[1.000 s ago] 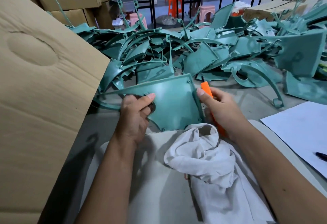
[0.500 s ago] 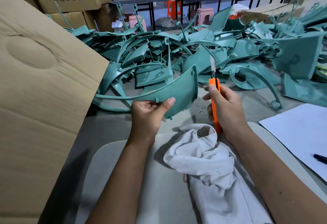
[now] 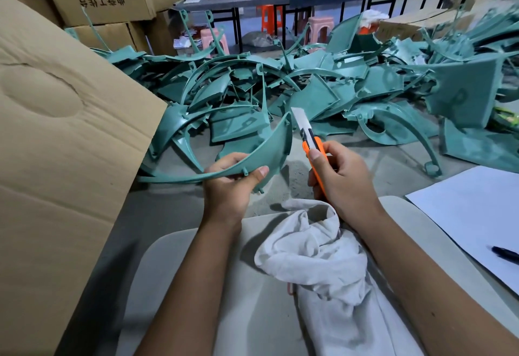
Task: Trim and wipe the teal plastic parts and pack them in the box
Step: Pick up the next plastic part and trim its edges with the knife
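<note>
The left hand is gripping a curved teal part at centre frame, thumb pressed over its near edge and fingers curled beneath. A second ago this part was lying with its broad face toward the camera; now it is turning edge-on, its rim sweeping up toward the knife. The right hand is wrapping around an orange utility knife, thumb resting high on the handle. The blade, barely showing earlier, is now standing well out of the handle and pointing up, its tip just beside the upper end of the part; whether it is touching the plastic cannot be told.

This is reading as the trimming step getting under way on this piece: the turn is presenting the moulded edge to the blade, probably so flash can be shaved along the rim. Wiping and packing are still lying ahead for it.

A crumpled white cloth is lying on the person's lap in the lower centre, below both hands. A cardboard box is filling the left of the frame, its flap leaning inward. A large heap of teal parts is spreading over the floor across the upper middle, suggesting most of the job is remaining. A white sheet and a pen are lying at lower right.
</note>
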A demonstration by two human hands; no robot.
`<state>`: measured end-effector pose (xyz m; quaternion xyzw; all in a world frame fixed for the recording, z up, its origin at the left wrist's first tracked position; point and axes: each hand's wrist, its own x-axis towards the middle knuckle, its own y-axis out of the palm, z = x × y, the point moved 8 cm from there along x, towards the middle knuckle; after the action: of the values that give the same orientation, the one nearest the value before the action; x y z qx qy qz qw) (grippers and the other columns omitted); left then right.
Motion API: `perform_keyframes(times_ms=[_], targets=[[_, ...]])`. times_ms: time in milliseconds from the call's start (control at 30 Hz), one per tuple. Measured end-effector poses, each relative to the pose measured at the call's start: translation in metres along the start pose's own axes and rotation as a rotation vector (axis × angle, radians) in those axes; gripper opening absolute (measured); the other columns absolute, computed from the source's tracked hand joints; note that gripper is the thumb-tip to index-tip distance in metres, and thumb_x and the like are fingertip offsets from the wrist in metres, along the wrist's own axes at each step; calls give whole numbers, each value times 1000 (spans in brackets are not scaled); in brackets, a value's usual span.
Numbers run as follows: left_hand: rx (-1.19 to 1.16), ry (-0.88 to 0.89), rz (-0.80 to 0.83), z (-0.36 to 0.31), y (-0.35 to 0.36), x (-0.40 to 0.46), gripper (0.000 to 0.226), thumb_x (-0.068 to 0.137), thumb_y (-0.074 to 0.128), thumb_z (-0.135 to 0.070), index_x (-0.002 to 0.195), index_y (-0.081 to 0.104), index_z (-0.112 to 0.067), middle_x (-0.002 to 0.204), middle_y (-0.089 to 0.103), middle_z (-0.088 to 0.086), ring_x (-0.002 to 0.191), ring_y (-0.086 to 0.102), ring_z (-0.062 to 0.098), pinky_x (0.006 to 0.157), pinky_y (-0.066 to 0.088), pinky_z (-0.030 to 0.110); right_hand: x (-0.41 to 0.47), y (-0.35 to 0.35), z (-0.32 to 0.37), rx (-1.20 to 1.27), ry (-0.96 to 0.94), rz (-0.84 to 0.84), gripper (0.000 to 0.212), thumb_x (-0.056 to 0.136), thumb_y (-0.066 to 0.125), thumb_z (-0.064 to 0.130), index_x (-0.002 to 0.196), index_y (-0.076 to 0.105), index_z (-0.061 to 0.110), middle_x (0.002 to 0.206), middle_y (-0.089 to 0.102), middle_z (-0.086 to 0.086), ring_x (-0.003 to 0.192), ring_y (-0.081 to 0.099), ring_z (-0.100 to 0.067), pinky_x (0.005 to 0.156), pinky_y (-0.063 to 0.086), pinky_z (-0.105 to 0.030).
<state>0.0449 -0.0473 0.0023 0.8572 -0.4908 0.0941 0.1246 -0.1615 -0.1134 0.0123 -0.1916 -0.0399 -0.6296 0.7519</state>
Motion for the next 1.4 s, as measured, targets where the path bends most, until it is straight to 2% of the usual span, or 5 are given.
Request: perform_keyframes(times_ms=[233, 500, 767, 1100, 1400], targets=[[45, 55, 178, -8, 15, -5, 49, 75, 70, 27, 66, 42, -12, 91, 79, -5, 83, 73, 9, 69, 56, 22, 2, 0, -17, -270, 182, 56, 31, 104, 58, 36, 91, 74, 11, 76, 74, -10, 74, 72, -25, 70, 56, -39], [126, 132, 223, -11, 20, -9, 42, 78, 66, 27, 72, 43, -8, 112, 74, 3, 100, 71, 7, 79, 52, 19, -7, -3, 14, 171, -30, -45, 23, 108, 50, 28, 92, 64, 19, 69, 67, -12, 50, 61, -24, 44, 52, -36], [147, 127, 216, -8, 18, -5, 28, 79, 64, 24, 74, 41, 9, 60, 55, -17, 57, 47, -4, 57, 39, 11, 1, -2, -9, -316, 100, -32, 27, 105, 55, 26, 85, 70, 15, 70, 70, -3, 69, 69, -23, 65, 52, -32], [156, 155, 226, -16, 24, -10, 27, 78, 64, 25, 72, 44, 8, 71, 61, 2, 66, 55, 4, 65, 45, 15, -18, 2, 55, -475, -567, -147, 11, 102, 63, 17, 107, 68, 8, 64, 50, 6, 52, 41, -13, 51, 33, -28], [183, 70, 208, -13, 13, -2, 30, 78, 73, 6, 70, 47, -8, 61, 48, -5, 59, 45, 10, 57, 39, 28, -9, -14, 31, -511, -378, -239, 8, 103, 60, 21, 99, 63, 15, 58, 49, 7, 48, 44, -7, 49, 27, -28]])
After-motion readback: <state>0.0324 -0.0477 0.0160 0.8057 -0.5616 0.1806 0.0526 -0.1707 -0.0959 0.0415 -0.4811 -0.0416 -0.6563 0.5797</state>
